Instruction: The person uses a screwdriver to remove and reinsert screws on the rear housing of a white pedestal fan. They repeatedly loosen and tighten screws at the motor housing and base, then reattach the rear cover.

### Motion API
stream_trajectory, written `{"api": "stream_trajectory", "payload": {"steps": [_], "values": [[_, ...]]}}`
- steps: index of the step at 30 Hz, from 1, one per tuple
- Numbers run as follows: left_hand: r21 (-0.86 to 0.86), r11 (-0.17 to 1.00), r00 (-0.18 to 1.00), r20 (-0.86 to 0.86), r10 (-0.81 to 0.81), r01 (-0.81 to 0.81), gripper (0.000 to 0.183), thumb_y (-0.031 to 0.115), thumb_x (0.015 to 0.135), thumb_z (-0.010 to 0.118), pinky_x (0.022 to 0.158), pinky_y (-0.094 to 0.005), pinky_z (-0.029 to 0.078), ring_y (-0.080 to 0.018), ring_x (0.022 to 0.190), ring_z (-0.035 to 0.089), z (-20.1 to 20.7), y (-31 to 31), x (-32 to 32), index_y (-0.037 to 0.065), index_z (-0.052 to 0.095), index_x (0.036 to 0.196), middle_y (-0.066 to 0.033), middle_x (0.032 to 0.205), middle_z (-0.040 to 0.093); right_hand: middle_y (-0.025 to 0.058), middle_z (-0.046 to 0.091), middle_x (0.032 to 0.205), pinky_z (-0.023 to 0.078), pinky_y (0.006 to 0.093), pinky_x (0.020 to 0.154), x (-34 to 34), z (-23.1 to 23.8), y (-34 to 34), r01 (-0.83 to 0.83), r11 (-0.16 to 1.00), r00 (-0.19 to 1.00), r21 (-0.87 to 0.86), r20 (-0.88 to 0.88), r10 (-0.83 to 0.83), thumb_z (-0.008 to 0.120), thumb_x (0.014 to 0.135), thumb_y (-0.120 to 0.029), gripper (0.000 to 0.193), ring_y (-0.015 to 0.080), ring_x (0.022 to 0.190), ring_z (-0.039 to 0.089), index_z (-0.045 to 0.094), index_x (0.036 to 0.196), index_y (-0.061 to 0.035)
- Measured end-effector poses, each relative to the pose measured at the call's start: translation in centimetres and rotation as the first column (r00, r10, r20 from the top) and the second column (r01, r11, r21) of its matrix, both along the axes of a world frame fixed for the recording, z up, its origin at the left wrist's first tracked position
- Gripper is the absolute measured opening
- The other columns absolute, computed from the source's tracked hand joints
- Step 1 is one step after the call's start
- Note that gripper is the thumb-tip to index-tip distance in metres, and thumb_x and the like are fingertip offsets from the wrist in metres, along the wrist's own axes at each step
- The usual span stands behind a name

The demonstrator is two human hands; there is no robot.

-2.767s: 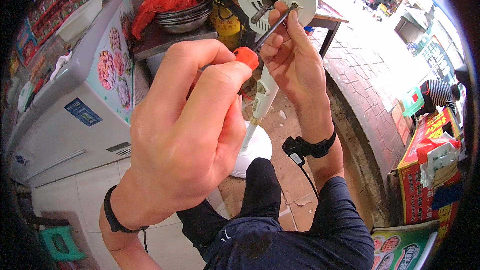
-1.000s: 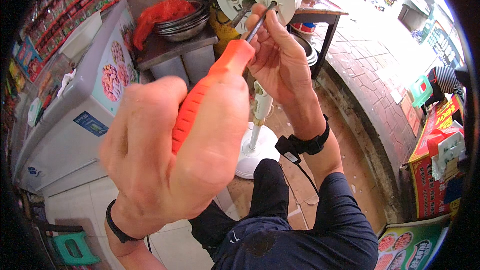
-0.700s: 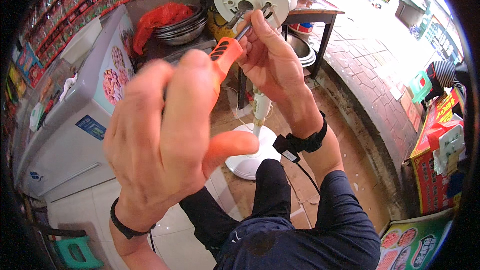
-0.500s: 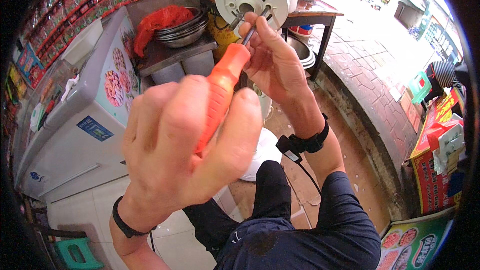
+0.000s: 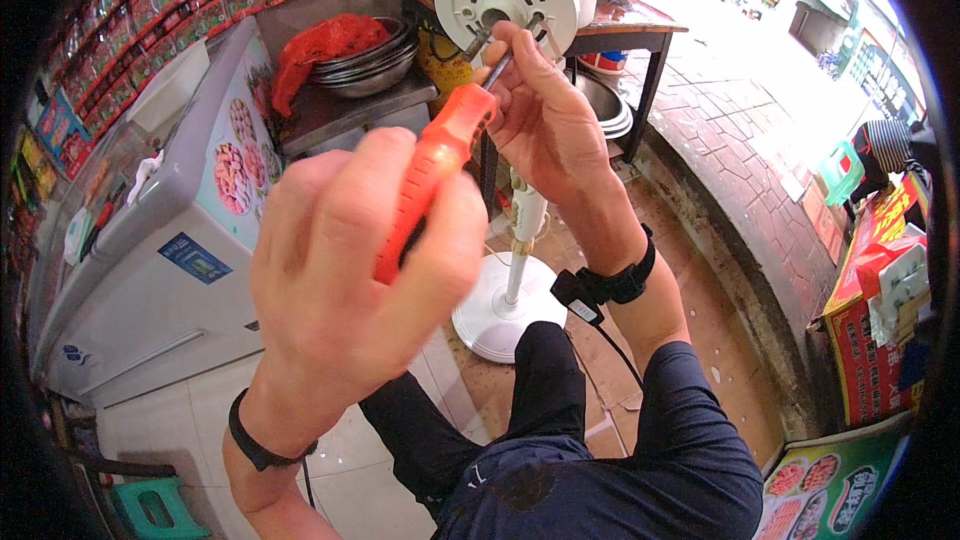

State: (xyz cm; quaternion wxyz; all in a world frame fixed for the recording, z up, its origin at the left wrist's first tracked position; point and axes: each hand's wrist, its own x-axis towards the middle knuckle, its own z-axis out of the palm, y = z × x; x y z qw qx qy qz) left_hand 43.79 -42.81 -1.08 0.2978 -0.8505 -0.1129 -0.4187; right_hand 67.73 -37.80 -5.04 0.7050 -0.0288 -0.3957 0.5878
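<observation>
Screwdriver (image 5: 458,125) w/ ridged orange hndl (image 5: 424,172).

Tiled floor (image 5: 180,425), pale freezer (image 5: 150,295), dark-edged table (image 5: 653,85), patterned paving (image 5: 735,140), bright daylight

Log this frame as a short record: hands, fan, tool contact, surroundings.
left hand: around orange-handled screwdriver
right hand: pinching screwdriver blade
fan: white motor housing, motor shaft exposed, no grille or blades fitted
fan base: round, white, on floor
tool contact: tip at housing face; seating unclear
surroundings: red mesh bag on steel basins; green stool lower left
</observation>
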Motion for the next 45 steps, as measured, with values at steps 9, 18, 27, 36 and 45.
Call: {"api": "stream_trajectory", "payload": {"steps": [9, 18, 27, 36, 45], "values": [[-0.077, 0.996, 0.999, 0.03, -0.039, 0.041, 0.043, 0.012, 0.087, 0.081, 0.07, -0.04, 0.056, -0.0326, 0.084, 0.066, -0.2, 0.1, 0.2, -0.001, 0.062, 0.123, -0.0187, 0.108, 0.066, 0.0053, 0.069, 0.095, 0.051, 0.0249, 0.059, 0.2, -0.9, -1.3, 0.342, 0.939, 0.899, -0.029, 0.302, -0.318, 0.057, 0.109, -0.031, 0.035, 0.0131, 0.072, 0.068, 0.062, 0.128, -0.0019], [-0.455, 0.846, 0.918, 0.386, -0.094, 0.278, 0.057, 0.04, 0.094, 0.077, 0.075, -0.0376, 0.055, -0.0292, 0.084, 0.067, -0.3, 0.0, 0.6, 0.0, 0.058, 0.129, -0.017, 0.108, 0.067, 0.007, 0.063, 0.112, 0.05, 0.0288, 0.08, 7.1, -4.5, 0.8, 0.848, 0.302, 0.081, 0.435, 0.457, -0.886, 0.085, 0.088, -0.032, 0.061, 0.0136, 0.097, 0.06, 0.058, 0.134, -0.0024], [-0.178, 0.964, 0.969, 0.188, -0.162, 0.196, 0.043, -0.005, 0.076, 0.083, 0.059, -0.0363, 0.049, -0.0272, 0.069, 0.06, 0.4, 0.5, 1.0, 0.002, 0.069, 0.116, -0.011, 0.09, 0.063, 0.021, 0.053, 0.149, 0.032, 0.0532, 0.118, 9.9, -5.6, 3.3, 0.749, 0.514, 0.073, 0.418, 0.718, -0.692, 0.097, 0.063, -0.052, 0.128, 0.0335, 0.14, 0.049, 0.03, 0.161, -0.0039], [-0.235, 0.968, 0.97, 0.239, -0.033, 0.091, 0.046, 0.02, 0.093, 0.078, 0.064, -0.0353, 0.053, -0.029, 0.07, 0.063, -0.1, 0.5, 1.2, 0.0, 0.059, 0.129, -0.0117, 0.095, 0.066, 0.0133, 0.071, 0.114, 0.058, 0.0305, 0.087, 8.8, -4.9, 4.9, 0.745, 0.5, 0.003, 0.442, 0.747, -0.665, 0.097, 0.071, -0.025, 0.091, 0.0163, 0.099, 0.07, 0.047, 0.14, 0.0072], [-0.241, 0.954, 0.951, 0.292, -0.106, 0.18, 0.047, 0.022, 0.091, 0.081, 0.076, -0.0405, 0.055, -0.0355, 0.094, 0.067, -0.2, 0.4, 1.0, 0.005, 0.059, 0.129, -0.0179, 0.119, 0.064, 0.0161, 0.073, 0.112, 0.058, 0.0337, 0.09, 8.8, -5.4, 5.5, 0.735, 0.58, 0.22, 0.351, 0.686, -0.694, 0.099, 0.065, -0.035, 0.091, 0.0202, 0.099, 0.071, 0.054, 0.131, 0.0079]]}}
